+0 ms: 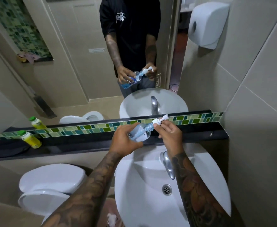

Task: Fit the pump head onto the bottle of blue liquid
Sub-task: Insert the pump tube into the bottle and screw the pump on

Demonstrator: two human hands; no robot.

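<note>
Tiled washroom wall with a wide mirror (85, 54) above a dark ledge (78, 145) edged in green mosaic. White paper dispenser (208, 24) mounted high on the right wall. White basin (144, 190) below the ledge's right half, chrome tap (167, 164) at its back edge, drain (166, 189) in the bowl. White toilet (51, 189) left of the basin, lid down. Yellow bottle (31, 139) with a green cap standing near the ledge's left end, doubled in the mirror.

Held in the air over the back of the basin, just before the ledge's front edge: the bottle of blue liquid (138, 132), clear plastic, tilted with its neck up and to the right. Left hand (124, 140) wrapped round the bottle's lower body, fingers closed on it. Right hand (168, 131) pinching the white pump head (159, 120) between thumb and fingertips, remaining fingers loosely spread. Pump collar sitting right at the bottle's ribbed neck, nozzle pointing up toward the mirror; cannot tell whether screwed fully home. Blue liquid gathered at the bottle's low end, seen most plainly in the mirror. Both forearms tattooed, reaching in from the lower edge.
</note>
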